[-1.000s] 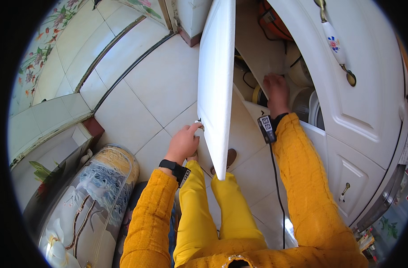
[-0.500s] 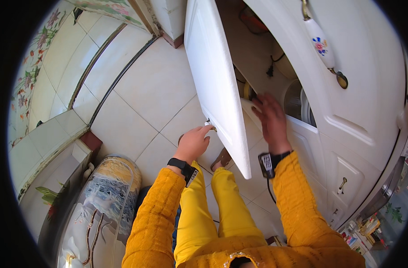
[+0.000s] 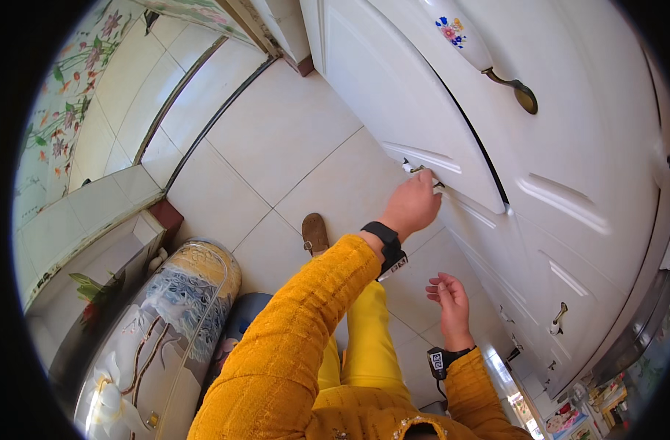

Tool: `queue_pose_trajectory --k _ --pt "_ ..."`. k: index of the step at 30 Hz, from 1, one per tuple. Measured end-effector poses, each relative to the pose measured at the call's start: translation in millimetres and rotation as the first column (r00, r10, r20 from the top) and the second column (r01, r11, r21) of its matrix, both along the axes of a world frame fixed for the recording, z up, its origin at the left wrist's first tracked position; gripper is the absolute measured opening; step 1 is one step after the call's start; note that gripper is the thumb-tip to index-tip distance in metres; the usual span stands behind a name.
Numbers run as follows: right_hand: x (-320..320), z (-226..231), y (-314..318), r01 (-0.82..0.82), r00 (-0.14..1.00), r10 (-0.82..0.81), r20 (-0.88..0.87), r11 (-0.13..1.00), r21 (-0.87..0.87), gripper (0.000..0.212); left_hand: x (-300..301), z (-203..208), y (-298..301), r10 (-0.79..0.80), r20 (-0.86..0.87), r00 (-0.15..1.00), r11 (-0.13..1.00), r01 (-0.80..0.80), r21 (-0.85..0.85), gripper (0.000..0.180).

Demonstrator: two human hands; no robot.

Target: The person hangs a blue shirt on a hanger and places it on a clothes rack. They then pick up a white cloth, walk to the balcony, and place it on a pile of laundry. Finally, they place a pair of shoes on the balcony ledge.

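A white cabinet door (image 3: 394, 95) stands almost closed, with a thin dark gap along its right edge. My left hand (image 3: 416, 204) has its fingers closed around the small white-and-brass handle (image 3: 408, 167) on that door. The palm is turned away, so part of the grip is hidden. Below and to the right, my right hand (image 3: 452, 304) hangs in the air apart from the cabinet. Its fingers are loosely bent and apart, with nothing in them. Each wrist wears a black band.
More white cabinet fronts run to the right, one bearing a flowered porcelain handle (image 3: 463, 40), another a small handle (image 3: 558, 319). A decorated cylinder-shaped bin (image 3: 181, 301) stands at the left. My brown shoe (image 3: 315, 231) rests on the pale floor tiles (image 3: 298, 139).
The door has swung from wide open to nearly closed, hiding the cabinet's inside. My left hand moved right with the handle. My right hand left the opening and came down toward me.
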State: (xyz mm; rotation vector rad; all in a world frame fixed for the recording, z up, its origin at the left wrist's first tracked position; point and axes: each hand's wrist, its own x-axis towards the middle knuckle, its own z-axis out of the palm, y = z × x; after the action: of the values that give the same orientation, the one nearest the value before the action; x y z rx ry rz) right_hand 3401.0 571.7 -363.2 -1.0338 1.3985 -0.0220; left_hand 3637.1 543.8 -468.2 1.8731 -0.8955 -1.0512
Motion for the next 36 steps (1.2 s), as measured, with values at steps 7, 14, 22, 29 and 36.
queue_pose_trajectory --k 7,14,22,29,36 --pt "5.0 14.1 -2.4 -0.134 0.984 0.143 0.108 0.987 -0.086 0.027 -20.2 46.4 -22.5 0.007 -0.134 0.991 0.995 -0.021 -0.102 0.052" --pt "-17.8 74.9 5.2 -0.369 0.926 0.374 0.05 0.925 -0.092 0.023 30.4 61.6 35.7 -0.16 0.072 0.985 0.981 0.166 -0.095 0.034" --pt "-94.0 195.9 4.5 -0.508 0.858 0.492 -0.147 0.773 -0.38 0.022 43.8 149.2 227.5 -0.184 -0.018 0.983 0.916 0.178 0.359 0.034" --pt "-153.3 259.0 30.1 -0.373 0.923 0.244 -0.296 0.755 -0.54 0.022 58.7 213.3 266.3 -0.366 -0.119 0.923 0.805 0.378 0.458 0.036" --pt "-173.8 287.2 86.5 -0.216 0.958 0.027 -0.285 0.72 -0.659 0.022 87.5 256.3 136.3 -0.602 0.222 0.767 0.793 0.539 0.285 0.036"
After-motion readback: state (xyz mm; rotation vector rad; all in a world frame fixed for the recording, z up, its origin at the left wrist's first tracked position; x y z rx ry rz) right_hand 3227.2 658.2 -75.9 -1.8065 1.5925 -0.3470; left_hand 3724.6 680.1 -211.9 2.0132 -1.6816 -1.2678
